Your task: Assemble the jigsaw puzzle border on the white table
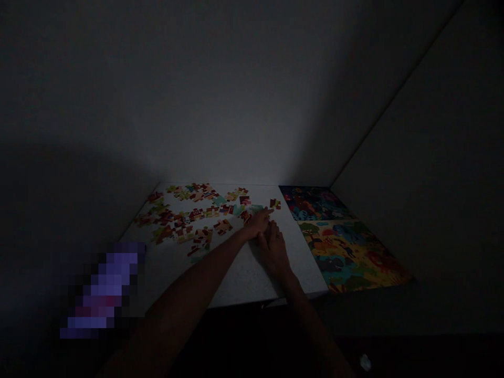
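on the white table [252,278], puzzle pieces [197,214] lie scattered over the left and far middle, one loose piece [275,203] just beyond my left hand [259,222]. its fingers stretch rightward; my right hand [274,248] is close by on the near side, fingers bent. over my feed i can't tell whether either grasps anything. at right lies an animal picture [350,257].

"Where's the camera?"
"On the wearer's head, facing forward and down over both hands [274,249]."
"How near?"
"Above and near the bench [242,281], the wall [236,105] filling the upper view."
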A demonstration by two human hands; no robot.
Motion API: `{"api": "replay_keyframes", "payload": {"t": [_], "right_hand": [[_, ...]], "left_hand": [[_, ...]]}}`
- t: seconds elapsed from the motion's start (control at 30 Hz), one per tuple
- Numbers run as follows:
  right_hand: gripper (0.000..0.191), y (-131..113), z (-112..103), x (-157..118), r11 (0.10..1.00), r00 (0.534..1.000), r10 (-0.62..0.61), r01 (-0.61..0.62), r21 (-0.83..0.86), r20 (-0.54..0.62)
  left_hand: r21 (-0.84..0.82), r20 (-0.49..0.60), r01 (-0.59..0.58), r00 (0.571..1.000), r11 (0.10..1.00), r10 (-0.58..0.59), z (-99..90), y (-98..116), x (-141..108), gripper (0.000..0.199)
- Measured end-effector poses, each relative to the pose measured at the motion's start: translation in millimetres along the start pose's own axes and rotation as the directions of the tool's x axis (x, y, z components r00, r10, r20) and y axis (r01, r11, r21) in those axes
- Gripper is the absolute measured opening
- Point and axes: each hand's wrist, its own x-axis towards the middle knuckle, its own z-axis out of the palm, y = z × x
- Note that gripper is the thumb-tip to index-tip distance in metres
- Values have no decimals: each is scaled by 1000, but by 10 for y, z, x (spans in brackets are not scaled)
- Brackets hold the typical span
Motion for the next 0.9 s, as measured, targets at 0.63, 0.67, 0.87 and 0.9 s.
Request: {"api": "replay_keyframes", "payload": {"t": [0.63, 0.67, 0.87, 0.9], "right_hand": [[60, -167, -52, -30, 940, 988, 50, 2, -340, 143], [59, -156, -40, -24, 938, 990, 46, 4, -347, 136], [58, -81, -12, 167, 927, 988, 93, -40, -372, 126], [58, -68, -15, 229, 928, 986, 112, -59, -368, 125]], "left_hand": [[161, -153, 177, 976, 971, -152, -244, -465, -808, 52], [163, -152, 173, 977, 971, -149, -246, -449, -837, 52], [177, -184, 155, 975, 972, -122, -223, -383, -983, 53], [178, -192, 158, 974, 971, -124, -216, -375, -998, 53]]}}
